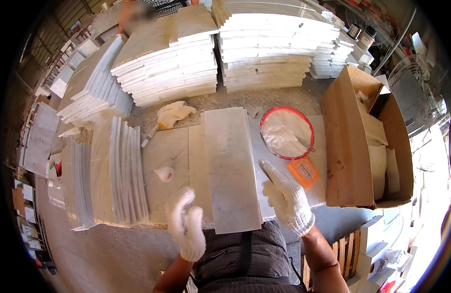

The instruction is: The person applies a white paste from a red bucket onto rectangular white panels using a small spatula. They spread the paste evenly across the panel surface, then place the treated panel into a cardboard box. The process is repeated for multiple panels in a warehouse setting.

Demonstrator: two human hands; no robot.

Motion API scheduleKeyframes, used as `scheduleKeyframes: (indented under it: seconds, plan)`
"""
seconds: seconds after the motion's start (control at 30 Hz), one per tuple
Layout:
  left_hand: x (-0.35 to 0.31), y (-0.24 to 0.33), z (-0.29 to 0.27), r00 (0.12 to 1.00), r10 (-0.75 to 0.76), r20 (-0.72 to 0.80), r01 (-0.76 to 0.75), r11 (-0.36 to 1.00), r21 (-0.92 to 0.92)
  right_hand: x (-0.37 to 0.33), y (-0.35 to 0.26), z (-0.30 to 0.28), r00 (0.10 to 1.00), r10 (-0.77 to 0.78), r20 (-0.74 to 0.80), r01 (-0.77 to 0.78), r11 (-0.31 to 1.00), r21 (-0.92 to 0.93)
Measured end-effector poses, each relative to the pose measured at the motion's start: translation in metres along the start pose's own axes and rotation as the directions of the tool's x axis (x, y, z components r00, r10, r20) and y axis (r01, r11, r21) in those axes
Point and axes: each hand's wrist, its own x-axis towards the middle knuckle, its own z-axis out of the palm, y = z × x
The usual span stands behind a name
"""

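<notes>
A pale grey-veined marble slab (233,171) lies lengthwise in front of me, its near end jutting past the table edge. To its left, my left hand (186,224) is in a white knitted glove, fingers loosely bent and apart, with nothing in it. Gloved the same way, my right hand (286,200) is beside the slab's right edge, fingers stretched and empty; whether it touches the edge I cannot tell. Beyond the right hand are an orange square case (303,173) and a red-rimmed round container (287,133) of white paste. A small white bottle (164,174) lies left of the slab.
Upright slabs (118,171) stand at the left. Tall slab stacks (171,63) line the back, where another person (162,7) is. An open cardboard box (347,146) holding pale pieces stands right. A cloth (175,115) and a flat-bladed tool (149,136) lie behind the bottle.
</notes>
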Motion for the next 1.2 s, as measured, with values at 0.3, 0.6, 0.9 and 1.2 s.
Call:
scheduleKeyframes:
  seconds: [0.3,0.6,0.9,1.2]
  plan:
    - [0.017,-0.110,-0.038,0.950,0.080,-0.303,0.047,0.918,0.393,0.029,-0.014,0.013,0.991,-0.123,0.050,0.132,0.846,-0.517]
    - [0.047,-0.119,-0.023,0.951,0.020,-0.307,0.116,0.901,0.418,0.047,-0.007,0.037,0.978,-0.196,0.075,0.198,0.743,-0.639]
    - [0.049,-0.115,-0.021,0.946,0.083,-0.312,0.066,0.896,0.440,0.076,-0.005,0.049,0.964,-0.261,-0.047,0.176,0.764,-0.621]
    - [0.048,-0.123,-0.022,0.943,0.141,-0.301,0.011,0.892,0.453,0.089,-0.001,0.044,0.978,-0.208,-0.032,0.153,0.805,-0.573]
